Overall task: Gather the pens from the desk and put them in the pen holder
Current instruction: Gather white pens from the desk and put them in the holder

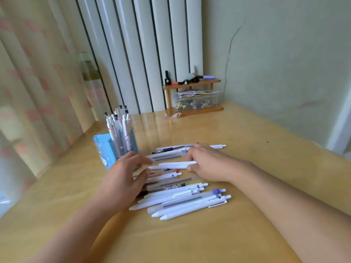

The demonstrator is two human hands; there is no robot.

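White pens lie flat on desk, nr upright blue pen holder.

bright daylight from left | desk glare – soft blur – edges bowed

Right hand: fingers curled round a white pen, lifting it just above the pile.
Left hand: fingers straight, resting over the tips of the loose pens.
Pen holder: blue, upright on the surface, several pens standing inside, just behind the left hand.
Small shelf: far corner, holding a clear box.
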